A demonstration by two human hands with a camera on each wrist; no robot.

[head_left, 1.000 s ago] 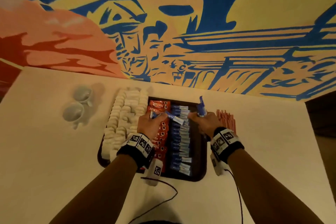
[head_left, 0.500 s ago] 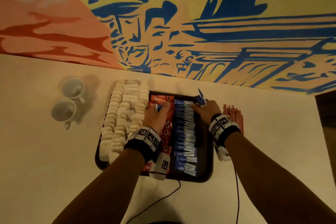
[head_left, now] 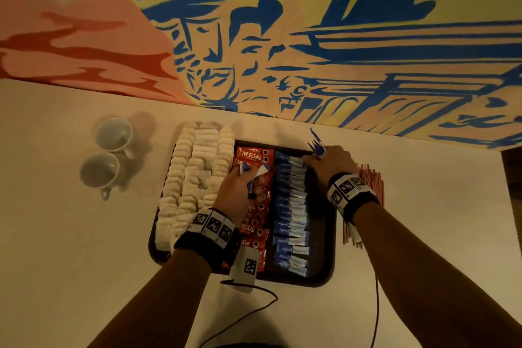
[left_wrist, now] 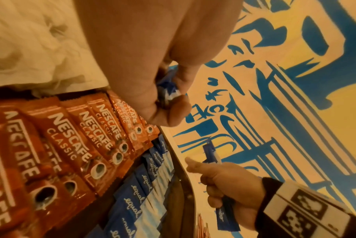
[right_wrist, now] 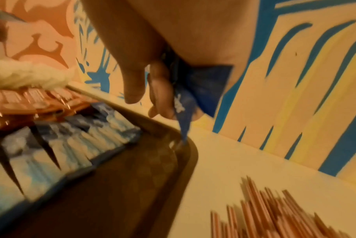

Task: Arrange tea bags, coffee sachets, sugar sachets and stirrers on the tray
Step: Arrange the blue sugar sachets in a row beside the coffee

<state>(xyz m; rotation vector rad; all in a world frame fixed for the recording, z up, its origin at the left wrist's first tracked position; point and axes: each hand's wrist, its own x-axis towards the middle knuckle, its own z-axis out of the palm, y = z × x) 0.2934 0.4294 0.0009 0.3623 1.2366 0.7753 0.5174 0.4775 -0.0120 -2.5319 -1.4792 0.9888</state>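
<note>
Resting over the red column of Nescafé coffee sachets [head_left: 255,206], the left hand [head_left: 236,195] has its fingers curled around a few blue-and-white sugar sachets [head_left: 258,171], whose ends stick out past the fingertips (the left wrist view shows blue paper wedged between thumb and fingers [left_wrist: 168,90]). That grip is clamped on the sachets. The right hand [head_left: 330,162] sits at the far right corner of the dark tray [head_left: 329,237], its grip closed on a small bundle of blue sugar sachets [head_left: 317,144] that fan upward from the fist; in the right wrist view one blue sachet [right_wrist: 185,112] hangs down with its tip just over the tray's rim.

On the tray the goods lie in columns running from near edge to far edge: white tea bags [head_left: 195,178] on the left, partly overhanging the tray's left rim; coffee sachets in the middle; overlapping blue sugar sachets marked "equal" [head_left: 291,206] to their right. A bare strip of tray lies between the sugar column and the right rim.

Red stirrers [head_left: 370,186] lie in a loose pile on the pale table [head_left: 70,248], just beside the tray's right edge and partly behind the right wrist. Two white cups [head_left: 106,155] stand on the table well to the left of the tray. Behind the table rises a wall painted in blue, yellow and orange [head_left: 367,37].
</note>
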